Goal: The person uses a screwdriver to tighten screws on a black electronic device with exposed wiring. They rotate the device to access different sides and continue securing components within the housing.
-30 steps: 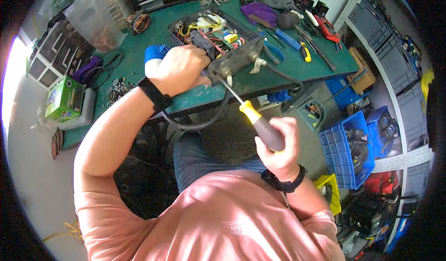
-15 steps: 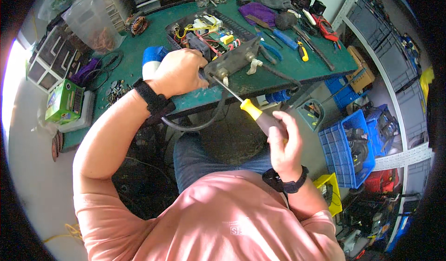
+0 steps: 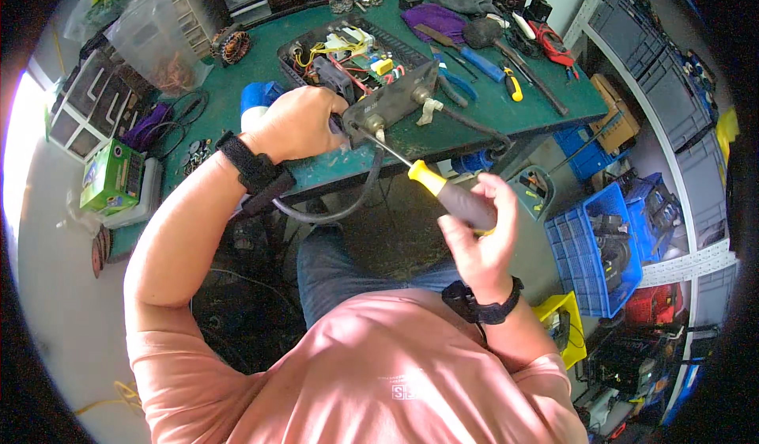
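A black casing (image 3: 291, 64) lies open on the green workbench, with a circuit board, yellow and red wires and a yellow component inside. Along its near side stands a dark end panel (image 3: 399, 98) with two cable fittings and black cables. My left hand (image 3: 304, 121) is closed at the panel's left end; its fingertips are partly hidden. In my right hand (image 3: 486, 238) is a screwdriver (image 3: 466, 205) with a yellow and dark handle. Its fingers lie along the handle and the thumb is held off it. The screwdriver's tip meets the panel's lower left corner, beside a fitting.
Pliers (image 3: 458, 84), a blue-handled tool (image 3: 482, 64) and a purple cloth (image 3: 435, 23) lie on the bench's right. A copper-wound coil (image 3: 231, 45) and a green box (image 3: 113, 177) are at left. Blue crates (image 3: 593, 246) stand below by the shelving. A cable (image 3: 332, 216) loops under the bench edge.
My right thumb has swung away from the screwdriver handle and the fingers have shifted around it. The screwdriver's tip stays at the panel corner. My left hand keeps its place there.
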Available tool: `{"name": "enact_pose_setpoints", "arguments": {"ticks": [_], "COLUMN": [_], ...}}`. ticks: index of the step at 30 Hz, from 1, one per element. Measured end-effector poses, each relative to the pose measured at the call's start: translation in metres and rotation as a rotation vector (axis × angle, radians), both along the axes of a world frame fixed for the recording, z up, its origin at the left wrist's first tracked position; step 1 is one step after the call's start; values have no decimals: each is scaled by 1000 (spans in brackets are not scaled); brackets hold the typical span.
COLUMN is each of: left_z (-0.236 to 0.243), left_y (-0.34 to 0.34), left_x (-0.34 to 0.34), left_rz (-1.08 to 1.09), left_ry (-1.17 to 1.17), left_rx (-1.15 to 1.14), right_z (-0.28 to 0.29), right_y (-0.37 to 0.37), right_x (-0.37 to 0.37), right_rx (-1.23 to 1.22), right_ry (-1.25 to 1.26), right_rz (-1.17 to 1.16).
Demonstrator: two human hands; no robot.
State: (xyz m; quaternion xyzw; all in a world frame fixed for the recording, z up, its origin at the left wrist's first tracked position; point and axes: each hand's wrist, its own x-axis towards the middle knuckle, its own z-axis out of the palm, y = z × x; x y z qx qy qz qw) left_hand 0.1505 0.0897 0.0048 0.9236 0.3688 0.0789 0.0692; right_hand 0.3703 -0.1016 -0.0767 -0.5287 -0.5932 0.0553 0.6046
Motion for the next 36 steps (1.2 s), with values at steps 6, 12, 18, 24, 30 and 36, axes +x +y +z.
{"name": "enact_pose_setpoints", "arguments": {"ticks": [6,12,18,24,30,36], "left_z": [8,12,16,14,16,10], "left_y": [13,16,14,13,7,10], "left_x": [1,-2,0,2,1,0], "left_rz": [-67,-95,-86,-81,-52,-48], "left_ry": [-82,-65,-18,-25,-62,-80], "left_rx": [-216,-253,-250,-235,-236,-249], "right_z": [-8,0,-4,6,8,12], "right_y": [-4,-10,-5,-9,-9,-5], "right_x": [9,6,2,2,-3,2], "right_rx": [-38,-402,-6,-98,-2,70], "right_ry": [-156,506,-53,-109,-149,-353], "right_rz": [-5,110,11,27,79,5]}}
